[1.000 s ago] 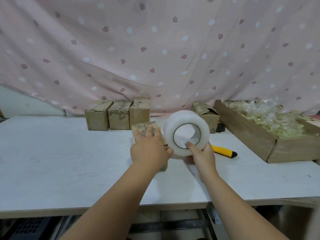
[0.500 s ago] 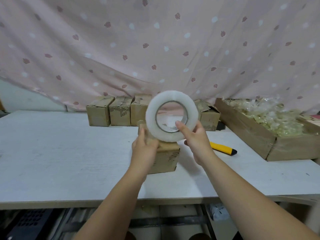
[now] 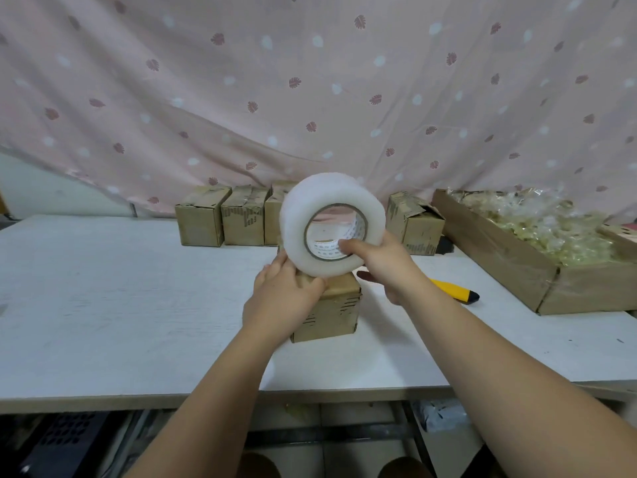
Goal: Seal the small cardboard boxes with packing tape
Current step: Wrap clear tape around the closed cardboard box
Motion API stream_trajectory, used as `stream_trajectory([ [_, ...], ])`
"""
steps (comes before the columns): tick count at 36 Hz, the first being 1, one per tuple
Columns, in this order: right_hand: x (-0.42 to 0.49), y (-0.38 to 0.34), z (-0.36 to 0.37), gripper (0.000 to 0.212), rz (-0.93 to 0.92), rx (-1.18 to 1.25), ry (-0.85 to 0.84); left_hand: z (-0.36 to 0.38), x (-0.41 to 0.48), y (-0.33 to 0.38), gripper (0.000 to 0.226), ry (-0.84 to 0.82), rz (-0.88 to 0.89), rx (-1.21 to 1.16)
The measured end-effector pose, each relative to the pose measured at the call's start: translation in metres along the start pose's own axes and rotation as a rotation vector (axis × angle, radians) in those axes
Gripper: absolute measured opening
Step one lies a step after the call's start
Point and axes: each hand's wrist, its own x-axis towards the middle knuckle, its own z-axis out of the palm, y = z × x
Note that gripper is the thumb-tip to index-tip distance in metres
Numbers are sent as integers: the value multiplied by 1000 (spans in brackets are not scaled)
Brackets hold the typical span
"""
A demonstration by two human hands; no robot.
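Note:
A small cardboard box [image 3: 332,313] stands upright on the white table [image 3: 103,305] in front of me. My left hand [image 3: 281,296] lies over its top left side, fingers curled round the box's top edge. My right hand [image 3: 386,267] holds a large roll of clear packing tape [image 3: 310,229] on edge above the box, with the thumb inside the core. The roll hides the back of the box top.
Three small boxes [image 3: 238,215] stand in a row at the back, another [image 3: 415,222] to the right. A yellow utility knife [image 3: 455,289] lies right of my hand. A long cardboard tray [image 3: 510,260] with plastic-wrapped items is at the right.
The tape roll has turned and dropped slightly, now sitting just above the box top. My left hand has moved up onto the box top.

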Motion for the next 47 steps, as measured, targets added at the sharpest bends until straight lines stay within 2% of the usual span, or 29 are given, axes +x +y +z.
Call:
stream_trajectory([
  [2, 4, -3, -3, 11, 37, 39, 9, -2, -1, 1, 64, -1, 5, 90],
  [12, 11, 6, -36, 14, 141, 149, 246, -6, 0, 3, 74, -85, -18, 227],
  [17, 7, 27, -53, 22, 169, 81, 323, -6, 0, 4, 74, -79, -23, 238],
  [26, -2, 58, -57, 15, 185, -55, 417, -3, 0, 2, 75, -70, -21, 196],
  [29, -3, 63, -56, 13, 193, -88, 387, 0, 1, 0, 78, -104, -31, -37],
  [32, -8, 70, -53, 16, 97, -149, 383, 4, -2, -3, 79, -117, -106, -358],
  [36, -19, 79, -50, 19, -32, -142, 442, 11, -6, -8, 76, -51, -106, -540],
  [41, -24, 74, -51, 23, -69, -63, 505, 13, -7, -8, 50, -34, -137, -756],
  [43, -23, 67, -53, 27, -65, -26, 528, 17, -10, -4, 42, -53, -178, -942],
  [45, -20, 56, -55, 21, -70, -9, 514, 22, -15, 0, 41, -62, -242, -1177],
  [47, -17, 42, -55, 5, -95, 6, 460, 26, -19, 1, 45, -49, -301, -1342],
])
